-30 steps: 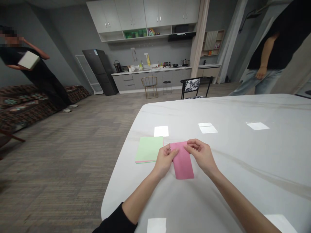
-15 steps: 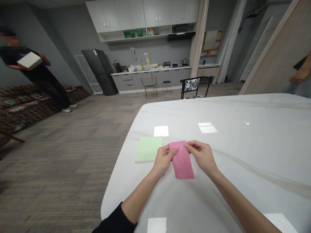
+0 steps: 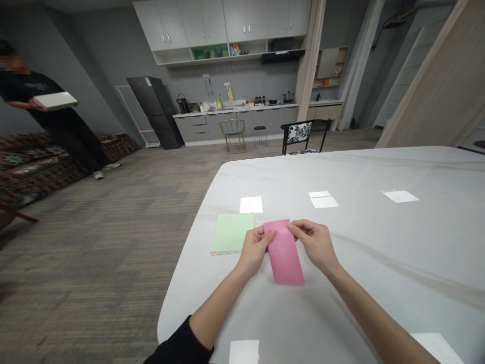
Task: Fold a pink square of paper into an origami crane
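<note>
Between my two hands a pink sheet of paper [image 3: 285, 258], a narrow upright rectangle, is held above the white table [image 3: 364, 242]. My left hand [image 3: 255, 248] pinches its left edge near the top, with the thumb lying on the front face. At the upper right corner my right hand [image 3: 313, 240] grips it between thumb and fingers; the fingertips behind the sheet are hidden. A stack of coloured paper [image 3: 232, 233] lies on the table just left of my left hand, light green on top with pink and green edges showing underneath. My left hand covers its lower right corner.
A black-framed chair [image 3: 303, 135] stands beyond the table's far edge. At the far left a person [image 3: 56, 116] in dark clothes holds a white box [image 3: 55, 101] beside a patterned sofa [image 3: 22, 162]. A fridge [image 3: 155, 111] and kitchen counter [image 3: 235, 121] line the back wall.
The pink sheet's lower end has swung slightly down and towards me; both hands keep their grip. The person at left has lowered and turned the box. The arm at the right edge has gone.
</note>
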`<state>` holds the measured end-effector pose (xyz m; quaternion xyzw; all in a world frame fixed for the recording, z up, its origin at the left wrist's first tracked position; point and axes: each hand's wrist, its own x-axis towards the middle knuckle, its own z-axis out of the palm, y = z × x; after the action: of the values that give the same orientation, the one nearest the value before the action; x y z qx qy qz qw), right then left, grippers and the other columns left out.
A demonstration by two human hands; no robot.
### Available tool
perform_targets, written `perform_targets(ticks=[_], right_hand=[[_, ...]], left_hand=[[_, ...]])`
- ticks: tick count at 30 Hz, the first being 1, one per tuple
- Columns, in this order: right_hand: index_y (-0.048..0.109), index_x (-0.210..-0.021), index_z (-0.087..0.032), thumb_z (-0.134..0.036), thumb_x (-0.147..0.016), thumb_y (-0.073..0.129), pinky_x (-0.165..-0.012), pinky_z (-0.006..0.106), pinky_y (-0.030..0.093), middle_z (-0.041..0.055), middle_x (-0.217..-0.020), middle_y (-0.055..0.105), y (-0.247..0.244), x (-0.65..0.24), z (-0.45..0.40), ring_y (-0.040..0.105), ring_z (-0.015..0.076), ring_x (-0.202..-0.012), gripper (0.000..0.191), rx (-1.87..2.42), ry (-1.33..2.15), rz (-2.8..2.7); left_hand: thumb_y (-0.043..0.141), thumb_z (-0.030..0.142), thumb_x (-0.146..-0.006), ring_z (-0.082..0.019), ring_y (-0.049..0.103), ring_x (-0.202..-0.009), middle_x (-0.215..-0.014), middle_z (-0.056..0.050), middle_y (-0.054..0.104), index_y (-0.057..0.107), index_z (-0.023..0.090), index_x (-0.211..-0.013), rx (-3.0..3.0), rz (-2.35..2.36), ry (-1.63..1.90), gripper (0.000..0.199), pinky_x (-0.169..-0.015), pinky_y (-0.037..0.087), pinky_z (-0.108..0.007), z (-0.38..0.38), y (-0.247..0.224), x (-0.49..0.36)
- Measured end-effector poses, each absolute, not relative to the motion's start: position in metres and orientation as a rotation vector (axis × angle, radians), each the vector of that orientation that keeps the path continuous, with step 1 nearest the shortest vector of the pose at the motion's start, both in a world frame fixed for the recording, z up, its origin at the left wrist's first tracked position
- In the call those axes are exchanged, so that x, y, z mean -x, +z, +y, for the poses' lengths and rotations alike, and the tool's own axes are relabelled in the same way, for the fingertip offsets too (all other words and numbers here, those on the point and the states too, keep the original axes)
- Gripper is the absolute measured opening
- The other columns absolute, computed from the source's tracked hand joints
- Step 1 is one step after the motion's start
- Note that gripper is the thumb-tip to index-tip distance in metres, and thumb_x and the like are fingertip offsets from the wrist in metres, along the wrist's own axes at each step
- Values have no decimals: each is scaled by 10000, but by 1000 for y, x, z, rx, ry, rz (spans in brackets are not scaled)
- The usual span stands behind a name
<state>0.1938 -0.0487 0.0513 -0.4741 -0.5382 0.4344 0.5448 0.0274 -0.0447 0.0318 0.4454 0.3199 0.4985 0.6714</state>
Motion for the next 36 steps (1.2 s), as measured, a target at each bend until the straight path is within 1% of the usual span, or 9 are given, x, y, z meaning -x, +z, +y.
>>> perform_targets(ticks=[4, 9, 13, 16, 18, 22, 25, 28, 36], right_hand=[[714, -762, -168, -382, -796, 681, -637, 292, 495, 40, -716, 686, 49, -192, -47, 594, 172, -665, 219, 1117, 1043, -1262], [703, -762, -163, -386, -798, 673, -642, 301, 492, 46, -719, 684, 42, -193, -43, 589, 172, -660, 228, 1137, 1048, -1277], [678, -757, -175, -378, -816, 642, -679, 317, 491, 39, -728, 670, 43, -200, -40, 610, 186, -704, 214, 1191, 1044, -1413], [694, -902, -210, -356, -810, 649, -771, 338, 476, 46, -913, 691, 50, -202, -42, 622, 206, -840, 178, 1252, 850, -1603], [698, -955, -230, -356, -805, 657, -801, 337, 470, 49, -986, 681, 54, -200, -44, 612, 213, -909, 201, 1208, 845, -1733], [703, -821, -223, -284, -827, 619, -767, 308, 463, 24, -844, 674, 58, -194, -49, 611, 189, -832, 104, 1116, 932, -1825], [683, -738, -213, -243, -825, 602, -727, 302, 448, 12, -754, 659, 57, -191, -49, 597, 179, -756, 123, 1122, 936, -1781], [679, -713, -211, -226, -816, 596, -708, 300, 434, 8, -728, 658, 56, -190, -48, 587, 177, -733, 133, 1149, 939, -1750], [675, -701, -205, -245, -799, 593, -649, 288, 423, 16, -712, 662, 53, -190, -46, 582, 179, -713, 134, 1202, 959, -1682]], left_hand=[[650, 408, -832, -115, 564, -606, -738, -59, 685, 717, 110, -992, -980, 749, 1144, 345, -579, 428, -224, -45, 33, -27], [680, 459, -786, -107, 519, -586, -693, -43, 639, 714, 99, -892, -956, 823, 1140, 377, -557, 395, -222, -43, 32, -27], [677, 495, -768, -89, 450, -525, -612, -14, 570, 682, 96, -778, -1035, 912, 1060, 399, -508, 328, -217, -40, 31, -22], [637, 517, -790, -94, 440, -529, -605, -11, 547, 660, 97, -738, -1184, 908, 946, 423, -508, 307, -221, -39, 32, -18], [622, 532, -794, -94, 423, -528, -599, -5, 529, 645, 98, -725, -1291, 877, 863, 440, -503, 288, -223, -41, 33, -18], [578, 561, -810, -88, 371, -521, -571, 13, 468, 596, 111, -679, -1426, 846, 749, 469, -497, 257, -227, -47, 35, -21], [545, 563, -829, -92, 367, -525, -569, 11, 453, 566, 121, -655, -1442, 848, 736, 475, -499, 256, -233, -48, 35, -23], [548, 559, -826, -96, 376, -523, -576, 8, 464, 566, 127, -667, -1429, 854, 724, 461, -501, 266, -238, -47, 35, -22], [572, 557, -802, -89, 328, -491, -547, 26, 419, 518, 150, -620, -1431, 904, 708, 449, -475, 217, -246, -45, 33, -19]])
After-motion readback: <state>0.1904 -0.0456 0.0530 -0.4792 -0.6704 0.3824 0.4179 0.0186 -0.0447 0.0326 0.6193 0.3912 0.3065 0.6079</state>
